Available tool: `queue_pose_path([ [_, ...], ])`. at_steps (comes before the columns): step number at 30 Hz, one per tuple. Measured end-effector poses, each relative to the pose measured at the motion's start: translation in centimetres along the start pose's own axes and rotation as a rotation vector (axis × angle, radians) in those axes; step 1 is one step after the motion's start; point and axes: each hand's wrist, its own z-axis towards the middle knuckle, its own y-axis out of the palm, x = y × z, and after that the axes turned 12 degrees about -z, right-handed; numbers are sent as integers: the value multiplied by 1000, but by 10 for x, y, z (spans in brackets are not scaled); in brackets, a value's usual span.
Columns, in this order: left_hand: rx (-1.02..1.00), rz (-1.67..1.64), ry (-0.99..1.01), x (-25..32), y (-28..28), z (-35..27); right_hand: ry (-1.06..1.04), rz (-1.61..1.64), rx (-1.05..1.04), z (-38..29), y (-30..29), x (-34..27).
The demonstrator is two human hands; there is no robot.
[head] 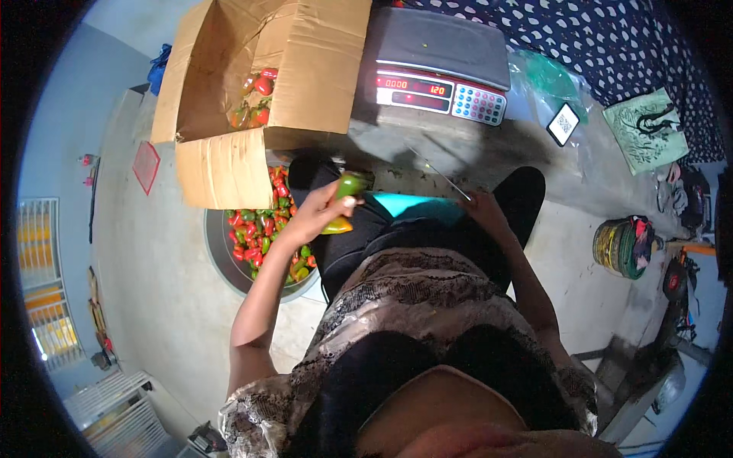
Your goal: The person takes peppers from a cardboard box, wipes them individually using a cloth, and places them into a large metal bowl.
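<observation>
My left hand (315,213) is closed around a blurred green pepper (350,185), held above my thigh. A yellow-orange pepper (337,227) pokes out under the same hand; my fingers partly cover it. In my right hand (487,210) is a thin metal tool (440,173), perhaps a knife seen edge-on, pointing forward and left. Beside my left leg stands a round grey tub (213,246) full of red, green and orange peppers (251,235). An open cardboard box (223,172) overhangs part of it, with several peppers (260,89) inside.
Ahead on a grey ledge (389,123) sits a lit digital scale (441,51). To its right lie clear plastic (532,74), a dark-framed printed code (563,124) and a pale green bag (647,131). A turquoise surface (418,206) shows between my thighs. A woven basket (621,249) stands far right.
</observation>
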Motion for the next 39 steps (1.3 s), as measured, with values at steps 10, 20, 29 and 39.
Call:
queue_pose_path([
  [10,830,-1051,-294,-130,-111,-82,2,-41,110,0,10,-2],
  [20,300,-1361,-174,-60,-20,-11,114,112,79,-6,-2,-12],
  [29,122,-750,69,-14,54,65,2,125,122,-10,-8,-7],
  [39,-63,-546,21,-3,80,83,47,166,95,-11,-36,-50],
])
